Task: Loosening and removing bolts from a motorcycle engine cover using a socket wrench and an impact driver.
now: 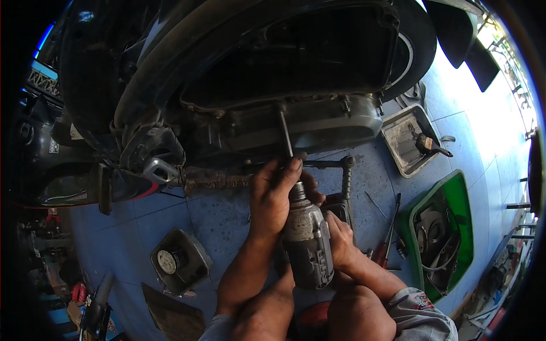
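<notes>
My right hand (341,241) is closed around the grip of a worn grey impact wrench (307,247), which points away from me above my knees. A long thin extension bar (285,133) runs forward from its nose. My left hand (272,190) closes on that bar just ahead of the wrench, thumb and fingers pressed round it. The bar's far end meets the lower edge of the scooter's side case (335,122); what it fits onto there is too dark to make out. Above, the case's open cavity (296,62) lies in shadow.
At the right, a metal tray (389,133) holds a brush (426,144), and a green basin (469,227) holds several metal parts. Screwdrivers (392,233) lie beside the basin. A dark square tub (200,267) with a round can stands left, near a flat dark panel (173,312). Another motorbike (51,165) stands far left.
</notes>
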Demonstrator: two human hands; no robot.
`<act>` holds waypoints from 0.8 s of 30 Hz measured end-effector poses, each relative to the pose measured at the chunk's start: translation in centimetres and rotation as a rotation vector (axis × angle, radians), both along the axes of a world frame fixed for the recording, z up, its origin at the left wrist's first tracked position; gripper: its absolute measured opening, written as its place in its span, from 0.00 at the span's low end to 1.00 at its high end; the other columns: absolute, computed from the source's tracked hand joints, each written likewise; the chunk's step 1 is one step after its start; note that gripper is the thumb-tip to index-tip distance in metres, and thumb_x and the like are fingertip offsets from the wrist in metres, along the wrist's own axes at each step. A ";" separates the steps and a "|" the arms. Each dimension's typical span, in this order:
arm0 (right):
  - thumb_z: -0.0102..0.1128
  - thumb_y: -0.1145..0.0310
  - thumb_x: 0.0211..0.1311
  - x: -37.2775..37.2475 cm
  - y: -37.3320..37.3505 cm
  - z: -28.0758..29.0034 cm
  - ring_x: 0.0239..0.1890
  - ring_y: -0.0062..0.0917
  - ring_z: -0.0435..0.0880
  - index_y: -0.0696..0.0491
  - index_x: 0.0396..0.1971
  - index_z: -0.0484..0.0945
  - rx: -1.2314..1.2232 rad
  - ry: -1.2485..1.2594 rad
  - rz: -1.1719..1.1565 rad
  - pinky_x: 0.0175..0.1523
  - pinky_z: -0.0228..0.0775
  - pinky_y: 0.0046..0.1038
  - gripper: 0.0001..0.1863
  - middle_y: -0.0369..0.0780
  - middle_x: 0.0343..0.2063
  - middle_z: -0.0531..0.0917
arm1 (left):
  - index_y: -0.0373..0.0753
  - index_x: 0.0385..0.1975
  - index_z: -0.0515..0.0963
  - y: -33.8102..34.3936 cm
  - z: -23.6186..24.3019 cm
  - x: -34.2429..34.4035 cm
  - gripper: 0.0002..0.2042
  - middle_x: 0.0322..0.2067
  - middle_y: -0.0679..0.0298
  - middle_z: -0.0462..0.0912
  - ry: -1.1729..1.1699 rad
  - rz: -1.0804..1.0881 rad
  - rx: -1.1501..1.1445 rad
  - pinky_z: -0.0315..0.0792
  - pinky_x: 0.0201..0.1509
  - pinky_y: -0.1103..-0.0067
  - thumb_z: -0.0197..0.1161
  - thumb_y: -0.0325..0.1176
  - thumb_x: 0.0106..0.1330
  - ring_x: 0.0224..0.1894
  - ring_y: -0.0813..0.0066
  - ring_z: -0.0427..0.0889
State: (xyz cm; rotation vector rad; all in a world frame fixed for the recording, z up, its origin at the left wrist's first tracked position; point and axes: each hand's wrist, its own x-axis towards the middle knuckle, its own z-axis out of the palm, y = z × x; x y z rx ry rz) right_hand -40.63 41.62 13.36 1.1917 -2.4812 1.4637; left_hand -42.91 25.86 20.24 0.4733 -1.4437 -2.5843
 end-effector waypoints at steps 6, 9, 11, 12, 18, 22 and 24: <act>0.57 0.70 0.47 0.1 0.8 0.6 0.28 0.42 0.79 0.69 0.42 0.70 0.018 0.100 -0.056 0.32 0.73 0.35 0.23 0.50 0.31 0.75 | 0.27 0.41 0.72 0.5 0.4 0.3 0.15 0.19 0.57 0.77 -0.039 0.018 0.018 0.78 0.21 0.75 0.53 0.36 0.68 0.17 0.68 0.80; 0.56 0.70 0.46 0.3 2.5 0.9 0.32 0.41 0.80 0.70 0.44 0.70 0.052 0.044 0.023 0.34 0.74 0.33 0.25 0.51 0.35 0.77 | 0.32 0.35 0.74 1.8 1.5 1.1 0.09 0.21 0.59 0.78 -0.049 -0.005 -0.032 0.76 0.25 0.79 0.53 0.33 0.68 0.20 0.72 0.80; 0.57 0.69 0.46 0.8 4.4 1.1 0.34 0.41 0.80 0.70 0.44 0.70 0.069 0.135 -0.020 0.35 0.74 0.32 0.25 0.51 0.36 0.77 | 0.32 0.34 0.74 3.5 2.0 1.2 0.09 0.21 0.60 0.78 -0.012 -0.055 -0.139 0.75 0.25 0.80 0.53 0.33 0.68 0.20 0.73 0.79; 0.57 0.68 0.46 0.9 5.2 1.0 0.35 0.41 0.80 0.70 0.44 0.71 0.108 0.252 -0.063 0.36 0.74 0.32 0.25 0.51 0.37 0.77 | 0.33 0.33 0.74 4.4 2.2 1.1 0.09 0.20 0.60 0.78 0.010 -0.101 -0.216 0.75 0.26 0.80 0.52 0.32 0.69 0.21 0.74 0.79; 0.64 0.67 0.46 0.1 7.7 -0.3 0.31 0.39 0.82 0.63 0.39 0.76 -0.040 0.002 -0.173 0.33 0.74 0.31 0.20 0.49 0.34 0.79 | 0.32 0.28 0.76 6.5 3.2 -2.0 0.10 0.15 0.62 0.77 0.058 -0.161 -0.987 0.64 0.21 0.81 0.59 0.34 0.64 0.17 0.82 0.72; 0.65 0.69 0.46 -0.8 8.2 -0.2 0.27 0.35 0.83 0.59 0.35 0.79 -0.131 -0.180 -0.157 0.32 0.74 0.29 0.15 0.45 0.30 0.82 | 0.32 0.25 0.77 7.1 3.8 -3.0 0.11 0.11 0.63 0.74 0.023 -0.127 -1.064 0.61 0.20 0.81 0.61 0.35 0.63 0.14 0.82 0.70; 0.63 0.67 0.46 -1.1 8.2 -0.2 0.27 0.39 0.80 0.61 0.35 0.77 -0.107 -0.188 -0.149 0.31 0.73 0.33 0.16 0.46 0.28 0.79 | 0.31 0.29 0.78 7.2 3.8 -3.2 0.10 0.11 0.64 0.74 0.006 -0.150 -1.086 0.60 0.19 0.82 0.62 0.35 0.62 0.13 0.84 0.68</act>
